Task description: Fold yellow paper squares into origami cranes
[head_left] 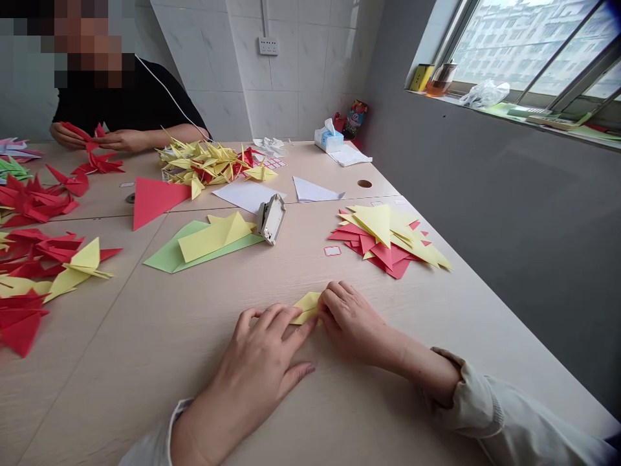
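A small piece of folded yellow paper lies on the table in front of me, partly covered by my fingers. My left hand rests over its left end, fingers stretched out and the thumb apart on the tabletop. At the right end, my right hand has its fingers bent together and pinches the paper's edge. Beyond my right hand sits a pile of folded yellow and red paper pieces. Yellow folded paper lies on a green sheet ahead of my left hand.
A white phone-stand-like object stands mid-table. Red and yellow paper cranes cover the left side, and a heap of yellow cranes lies farther back. Across the table, a person in black handles red paper. A tissue box stands at the far edge.
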`<state>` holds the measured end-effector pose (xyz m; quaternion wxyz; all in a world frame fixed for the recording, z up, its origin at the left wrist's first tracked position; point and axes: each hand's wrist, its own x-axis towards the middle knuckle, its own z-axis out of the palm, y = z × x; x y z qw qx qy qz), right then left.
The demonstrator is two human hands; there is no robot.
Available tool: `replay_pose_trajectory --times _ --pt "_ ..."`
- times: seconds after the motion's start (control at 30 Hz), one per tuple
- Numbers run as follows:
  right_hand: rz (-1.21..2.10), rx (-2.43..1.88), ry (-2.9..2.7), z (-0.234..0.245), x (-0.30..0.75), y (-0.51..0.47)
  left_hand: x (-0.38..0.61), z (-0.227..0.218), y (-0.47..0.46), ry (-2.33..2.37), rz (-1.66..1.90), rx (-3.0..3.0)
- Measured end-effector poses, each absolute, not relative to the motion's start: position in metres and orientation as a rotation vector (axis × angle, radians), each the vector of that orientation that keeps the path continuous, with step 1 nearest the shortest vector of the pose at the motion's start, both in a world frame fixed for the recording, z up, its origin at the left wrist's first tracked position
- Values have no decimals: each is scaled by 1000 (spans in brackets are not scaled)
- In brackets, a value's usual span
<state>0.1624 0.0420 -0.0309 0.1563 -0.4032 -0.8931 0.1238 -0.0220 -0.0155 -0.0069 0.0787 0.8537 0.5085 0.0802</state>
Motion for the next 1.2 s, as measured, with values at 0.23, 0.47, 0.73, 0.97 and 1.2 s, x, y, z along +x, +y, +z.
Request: replay_pose_trajectory --times 0.23,0.47,0.73,0.97,1.2 --pt "587 -1228 -2421 -22 173 48 -15 -9 -20 1591 161 2616" --pt "842 -1184 -2307 -17 205 63 -33 -13 -14 1467 205 2627" --pt "675 -1025 -2351 -18 187 51 -35 -9 -15 1459 175 2600" --pt "533 -1228 -2415 -26 169 46 -33 -8 -16 1462 215 2617" --pt "407 -1362 -2417 -27 162 41 -31 -10 -17 1486 260 2609"
